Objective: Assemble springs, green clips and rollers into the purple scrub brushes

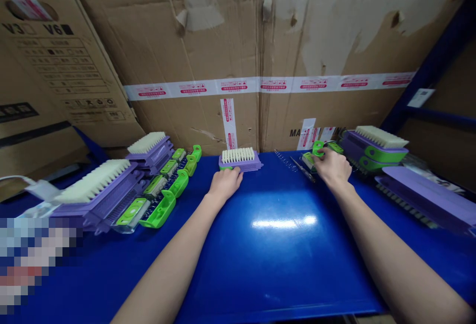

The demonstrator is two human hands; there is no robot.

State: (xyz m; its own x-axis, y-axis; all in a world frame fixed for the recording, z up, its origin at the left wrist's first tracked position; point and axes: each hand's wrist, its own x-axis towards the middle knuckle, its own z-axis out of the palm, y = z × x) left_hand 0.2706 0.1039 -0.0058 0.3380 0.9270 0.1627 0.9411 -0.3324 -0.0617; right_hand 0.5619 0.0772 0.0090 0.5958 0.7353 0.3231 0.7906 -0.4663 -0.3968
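Right against the left hand (225, 186) — clamped or not, I can't tell — the purple brush (246, 166) sits bristles-up, likely to spare them; the right hand (333, 168) pinches a green piece (318, 147).

Workshop; blue bench (230, 264), rowed green parts (165, 209)

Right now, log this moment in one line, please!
left hand: touching middle brush | right hand: at green part | thin tool: on table
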